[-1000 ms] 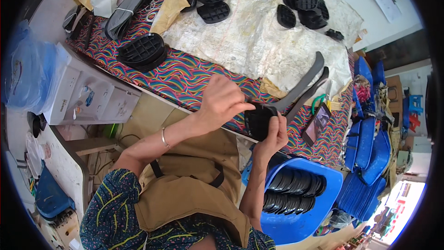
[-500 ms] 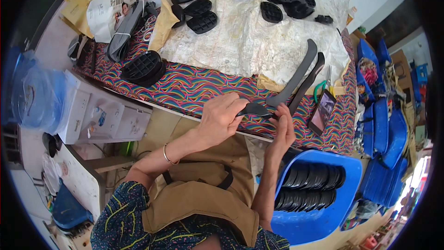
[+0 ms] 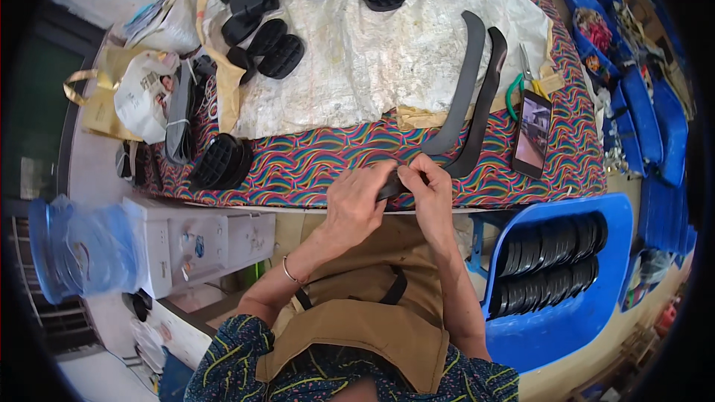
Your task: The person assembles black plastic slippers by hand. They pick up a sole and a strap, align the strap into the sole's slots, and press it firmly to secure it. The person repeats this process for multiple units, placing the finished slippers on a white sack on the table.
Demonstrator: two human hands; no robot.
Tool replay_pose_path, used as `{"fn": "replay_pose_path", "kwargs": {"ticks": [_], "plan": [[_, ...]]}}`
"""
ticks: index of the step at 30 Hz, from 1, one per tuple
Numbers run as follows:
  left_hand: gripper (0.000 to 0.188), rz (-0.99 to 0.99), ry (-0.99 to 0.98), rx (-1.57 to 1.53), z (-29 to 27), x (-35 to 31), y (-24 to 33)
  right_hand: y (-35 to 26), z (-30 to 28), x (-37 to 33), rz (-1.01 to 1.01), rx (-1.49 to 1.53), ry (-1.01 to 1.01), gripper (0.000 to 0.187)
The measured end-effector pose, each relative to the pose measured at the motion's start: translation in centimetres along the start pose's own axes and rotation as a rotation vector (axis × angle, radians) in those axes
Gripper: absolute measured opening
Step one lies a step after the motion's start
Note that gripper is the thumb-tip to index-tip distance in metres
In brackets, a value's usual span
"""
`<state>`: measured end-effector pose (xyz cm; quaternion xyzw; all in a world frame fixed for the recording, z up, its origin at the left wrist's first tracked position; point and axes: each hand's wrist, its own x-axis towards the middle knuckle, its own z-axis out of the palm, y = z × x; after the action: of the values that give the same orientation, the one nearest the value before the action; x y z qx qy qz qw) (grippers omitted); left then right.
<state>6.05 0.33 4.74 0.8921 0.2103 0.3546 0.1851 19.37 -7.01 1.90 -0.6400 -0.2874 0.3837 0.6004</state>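
Close in front of my apron, a small black piece (image 3: pixel 390 189) is held between both hands, mostly covered by fingers; its exact kind is hard to make out. My left hand (image 3: pixel 354 199) is closed around its left side. With thumb and fingers bent together, my right hand (image 3: pixel 430 195) pinches its right end. Just beyond the right hand, a dark grey curved strip (image 3: pixel 460 89) and a glossy black curved strip (image 3: pixel 482 108) lie side by side on the patterned cloth (image 3: pixel 313 155) and the whitish sheet.
Black ridged oval pads (image 3: pixel 281 56) are scattered over the whitish sheet (image 3: pixel 335 78); more are stacked at left (image 3: pixel 221 162). A phone (image 3: pixel 531 134) lies by scissors (image 3: pixel 525 67) at right. Below stands a blue tub (image 3: pixel 521 353) with rows of black pieces (image 3: pixel 547 242).
My right hand has moved in toward the left, and its fingers have closed on the black piece. More of that piece is now hidden. The whole view has shifted.
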Motion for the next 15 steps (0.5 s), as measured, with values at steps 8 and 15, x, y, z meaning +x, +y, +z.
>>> {"fn": "replay_pose_path", "kwargs": {"ticks": [8, 15], "plan": [[0.041, 0.092, -0.018, 0.008, 0.3, -0.1, -1.1, -0.4, 0.1, 0.9, 0.125, 0.327, -0.034, 0.019], [0.037, 0.029, 0.004, 0.019, 0.6, 0.1, -1.3, 0.6, 0.8, 1.3, 0.095, 0.511, 0.023, 0.025]]}}
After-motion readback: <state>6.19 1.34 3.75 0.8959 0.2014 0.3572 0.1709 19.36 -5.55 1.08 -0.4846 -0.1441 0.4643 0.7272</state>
